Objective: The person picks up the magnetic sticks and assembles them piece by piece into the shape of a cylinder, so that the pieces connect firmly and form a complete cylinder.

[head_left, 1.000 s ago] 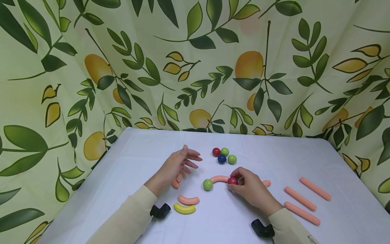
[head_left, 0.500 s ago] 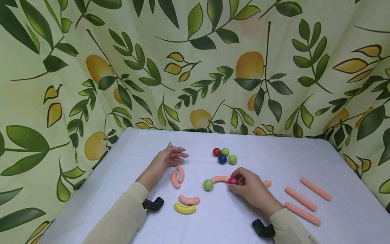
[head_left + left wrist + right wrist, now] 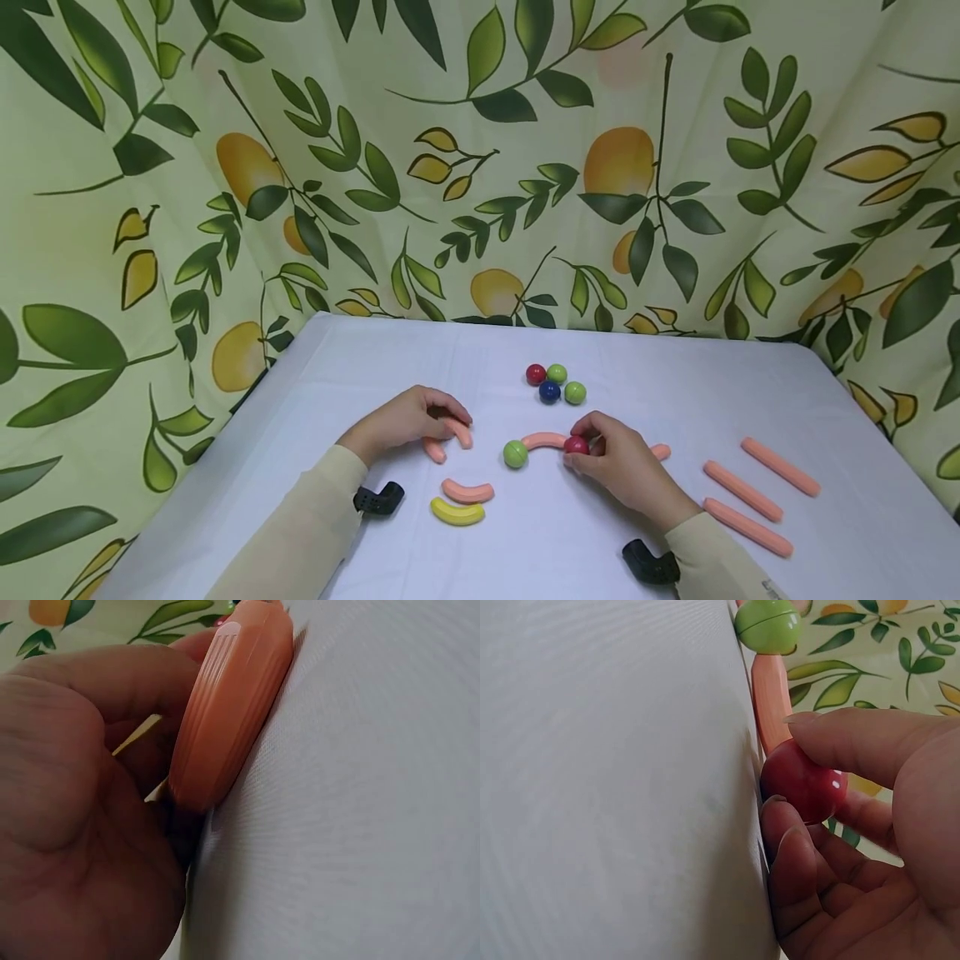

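My right hand [image 3: 626, 467] pinches a red ball [image 3: 804, 780] between thumb and fingers. The ball sits at one end of a curved pink stick [image 3: 771, 697], whose other end meets a green ball [image 3: 515, 454]. At the left, fingers of my left hand [image 3: 401, 423] come down over a short curved pink stick [image 3: 461, 435] and grip it near the tabletop. This stick [image 3: 232, 705] fills the upper middle of the left wrist view, beside the curled fingers. A second curved pink stick [image 3: 433, 451] lies partly under that hand.
A curved pink piece [image 3: 467, 492] and a curved yellow piece [image 3: 457, 512] lie in front. Red, blue [image 3: 550, 392] and green balls cluster at the back. To the right lie three straight pink sticks [image 3: 742, 492]; another pink end [image 3: 660, 452] shows behind the right hand.
My left hand swung left, away from the middle, then came down onto one curved pink stick, which has shifted slightly right and turned. The right hand keeps its hold on the red ball.
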A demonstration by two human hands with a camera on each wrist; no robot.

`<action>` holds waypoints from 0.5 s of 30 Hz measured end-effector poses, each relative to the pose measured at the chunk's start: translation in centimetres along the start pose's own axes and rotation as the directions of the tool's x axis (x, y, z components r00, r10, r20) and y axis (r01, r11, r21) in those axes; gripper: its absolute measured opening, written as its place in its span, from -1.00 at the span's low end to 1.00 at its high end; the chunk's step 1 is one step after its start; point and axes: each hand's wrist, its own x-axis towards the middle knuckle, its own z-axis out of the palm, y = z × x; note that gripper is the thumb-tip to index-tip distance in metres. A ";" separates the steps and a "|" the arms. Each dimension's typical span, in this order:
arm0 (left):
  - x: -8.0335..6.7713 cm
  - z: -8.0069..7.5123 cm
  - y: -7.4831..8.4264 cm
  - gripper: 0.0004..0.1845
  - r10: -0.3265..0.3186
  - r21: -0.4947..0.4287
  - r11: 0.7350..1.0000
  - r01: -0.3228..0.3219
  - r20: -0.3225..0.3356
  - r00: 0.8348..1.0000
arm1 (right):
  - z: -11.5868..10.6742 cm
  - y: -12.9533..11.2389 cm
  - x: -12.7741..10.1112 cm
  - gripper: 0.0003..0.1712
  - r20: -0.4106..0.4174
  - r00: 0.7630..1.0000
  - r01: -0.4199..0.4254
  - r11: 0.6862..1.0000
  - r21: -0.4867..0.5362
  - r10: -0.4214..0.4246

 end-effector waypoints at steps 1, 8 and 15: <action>0.0 0.1 0.1 -0.74 -0.005 0.019 1.000 0.006 -0.015 1.000 | 0.0 0.0 0.0 -0.59 0.000 1.000 -0.001 1.000 -0.001 0.001; 0.0 1.0 1.3 -0.82 -0.013 0.208 0.977 0.038 -0.118 0.993 | 0.0 0.1 0.0 -0.64 0.000 1.000 0.011 1.000 -0.017 -0.011; 0.0 1.9 2.9 -0.90 0.001 0.328 0.943 0.063 -0.192 0.981 | -0.2 -0.1 0.0 -0.61 -0.006 1.000 -0.001 0.999 -0.035 0.001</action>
